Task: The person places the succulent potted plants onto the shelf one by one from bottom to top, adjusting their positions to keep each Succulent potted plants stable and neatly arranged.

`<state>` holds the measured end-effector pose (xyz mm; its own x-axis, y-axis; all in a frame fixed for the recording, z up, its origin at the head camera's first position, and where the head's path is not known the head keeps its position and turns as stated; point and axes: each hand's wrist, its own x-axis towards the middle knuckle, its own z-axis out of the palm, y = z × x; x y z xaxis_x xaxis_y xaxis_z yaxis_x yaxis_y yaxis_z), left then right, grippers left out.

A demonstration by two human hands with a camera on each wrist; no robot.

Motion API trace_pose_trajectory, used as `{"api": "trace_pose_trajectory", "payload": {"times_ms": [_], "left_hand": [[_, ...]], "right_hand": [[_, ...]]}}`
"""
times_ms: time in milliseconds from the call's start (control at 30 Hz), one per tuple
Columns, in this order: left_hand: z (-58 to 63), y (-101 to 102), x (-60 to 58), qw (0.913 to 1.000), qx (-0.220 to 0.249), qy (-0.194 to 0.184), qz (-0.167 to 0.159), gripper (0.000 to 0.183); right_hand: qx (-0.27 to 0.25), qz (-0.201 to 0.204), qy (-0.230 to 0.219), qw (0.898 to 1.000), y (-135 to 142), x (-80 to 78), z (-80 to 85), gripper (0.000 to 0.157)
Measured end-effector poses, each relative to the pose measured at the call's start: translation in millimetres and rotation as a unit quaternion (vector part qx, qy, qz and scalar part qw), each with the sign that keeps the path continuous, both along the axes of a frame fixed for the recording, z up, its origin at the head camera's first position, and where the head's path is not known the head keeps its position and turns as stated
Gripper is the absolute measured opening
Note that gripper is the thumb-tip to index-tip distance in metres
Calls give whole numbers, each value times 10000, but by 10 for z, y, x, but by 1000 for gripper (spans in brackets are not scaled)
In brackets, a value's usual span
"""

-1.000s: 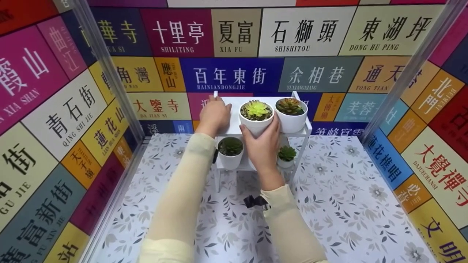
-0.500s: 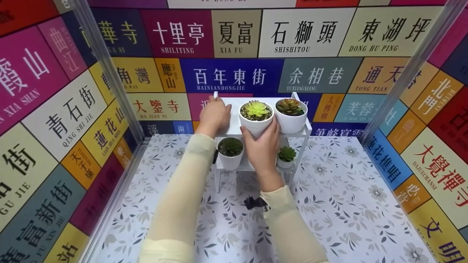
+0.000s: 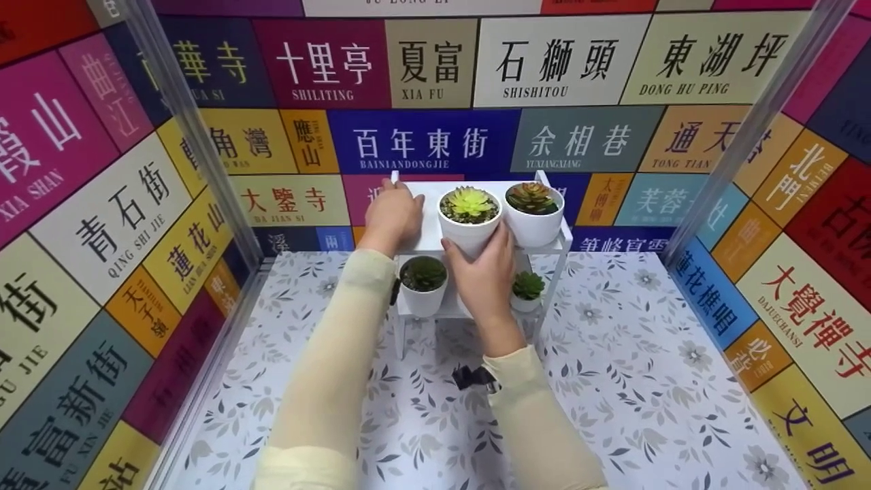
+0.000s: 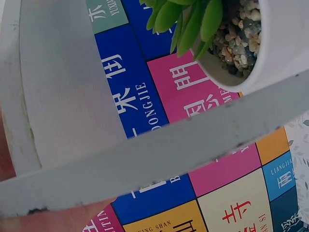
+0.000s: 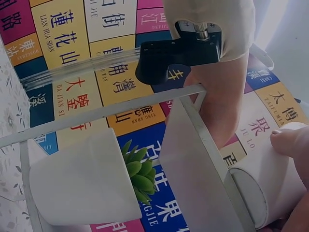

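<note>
A small white two-tier plant stand stands at the back. My left hand grips the left end of its top shelf, the thumb lying over the edge; in the left wrist view the fingers are mostly hidden behind the frame bar. My right hand holds a white pot with a yellow-green succulent from the front, thumb left and fingers right. In the right wrist view this pot has its base right at the top shelf. Beside it stands a pot with a reddish-green succulent.
On the lower tier, a white pot with a dark green succulent stands left and a smaller green succulent right. A leaf-patterned cloth lies under the stand. Walls of coloured sign panels enclose the back and sides.
The head view has shifted slightly, so everything sits a little further left. Both hands and the pots keep their places on the stand.
</note>
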<state>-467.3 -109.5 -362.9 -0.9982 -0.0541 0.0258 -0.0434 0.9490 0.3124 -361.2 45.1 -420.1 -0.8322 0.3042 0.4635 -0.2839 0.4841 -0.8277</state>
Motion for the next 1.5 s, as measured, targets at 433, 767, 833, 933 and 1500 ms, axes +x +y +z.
{"api": "trace_pose_trajectory", "payload": {"times_ms": [433,767,833,933,1500], "left_hand": [[-21,-9,-9,9999,1,120,-6,74],[-18,-10,-14,9998,32,216,-6,74],[-17,-10,-14,9997,25,223,-9,74],[-18,-9,-14,9997,29,228,-10,74],[-5,-10,0,9998,-10,173,-26,72]], "right_hand": [[414,-45,15,9991,65,-36,-20,98],[448,-48,59,9990,122,-43,-6,92],[435,-32,69,9990,130,-40,-2,91],[450,-23,62,9990,138,-42,-2,91],[496,30,20,9988,138,-42,0,88]]}}
